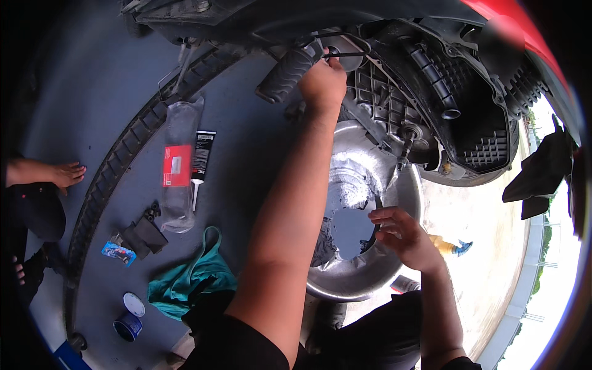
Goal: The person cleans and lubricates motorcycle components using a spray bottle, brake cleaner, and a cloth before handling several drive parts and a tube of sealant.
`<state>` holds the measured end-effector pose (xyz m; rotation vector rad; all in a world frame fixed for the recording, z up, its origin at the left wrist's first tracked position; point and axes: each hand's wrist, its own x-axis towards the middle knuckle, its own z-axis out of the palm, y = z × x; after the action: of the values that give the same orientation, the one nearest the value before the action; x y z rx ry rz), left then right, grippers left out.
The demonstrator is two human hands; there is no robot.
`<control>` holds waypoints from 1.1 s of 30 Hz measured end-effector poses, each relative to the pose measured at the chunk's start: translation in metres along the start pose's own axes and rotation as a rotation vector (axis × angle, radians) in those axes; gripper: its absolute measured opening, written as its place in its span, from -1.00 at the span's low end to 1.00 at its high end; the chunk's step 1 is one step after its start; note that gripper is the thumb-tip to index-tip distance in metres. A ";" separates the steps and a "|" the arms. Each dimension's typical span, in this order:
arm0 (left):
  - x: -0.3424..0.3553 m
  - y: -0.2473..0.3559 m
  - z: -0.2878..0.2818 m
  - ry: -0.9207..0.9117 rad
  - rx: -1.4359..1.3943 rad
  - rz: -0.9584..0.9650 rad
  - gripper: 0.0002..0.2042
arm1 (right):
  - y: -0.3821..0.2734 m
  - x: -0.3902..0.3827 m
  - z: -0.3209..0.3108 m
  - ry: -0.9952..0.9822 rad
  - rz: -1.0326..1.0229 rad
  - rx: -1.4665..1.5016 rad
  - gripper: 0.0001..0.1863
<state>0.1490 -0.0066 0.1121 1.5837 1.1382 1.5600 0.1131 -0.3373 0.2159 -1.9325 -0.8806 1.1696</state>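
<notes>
My left hand (324,83) reaches up to the scooter's underside, beside a black ribbed rubber footrest (287,71). Its fingers are closed around a small dark part, mostly hidden by the hand and the metal about it. Over the right side of a round metal basin (398,265) hovers my right hand (404,237), fingers apart and pointing left, with nothing visible in them. Dark residue and a bright wet-looking sheen show inside the basin. Above it a bare metal shaft (406,145) sticks out of the opened, ribbed engine casing (377,92).
On the grey floor lie a plastic bag with a red label (177,166), a black tube with white nozzle (202,154), a green cloth (191,280), a blue tin (128,325) and a long black belt-like strip (111,172). Another person's hand (66,175) rests at far left.
</notes>
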 end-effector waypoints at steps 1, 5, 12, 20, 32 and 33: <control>-0.001 0.000 -0.002 0.022 -0.047 0.008 -0.83 | -0.007 -0.001 0.003 -0.023 -0.050 -0.187 -0.61; 0.005 -0.003 -0.015 -0.096 -0.092 -0.048 -0.80 | -0.030 -0.006 0.008 -0.049 -0.188 -0.361 -0.57; 0.003 0.004 -0.021 -0.199 -0.025 0.002 -0.74 | -0.008 -0.011 -0.015 -0.074 -0.230 -0.423 -0.55; 0.003 0.005 -0.051 -0.353 0.163 0.210 -0.33 | -0.003 0.002 -0.016 -0.110 -0.324 -0.542 -0.50; -0.127 -0.050 -0.453 -1.229 0.875 0.203 -0.44 | -0.014 -0.003 -0.001 -0.218 -0.460 -0.403 -0.52; -0.155 -0.064 -0.474 -1.307 0.947 0.123 -0.47 | -0.008 -0.002 -0.002 -0.256 -0.446 -0.434 -0.51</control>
<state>-0.3159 -0.1801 0.0334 2.5917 0.9343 -0.3055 0.1124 -0.3355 0.2241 -1.7846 -1.7205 1.0206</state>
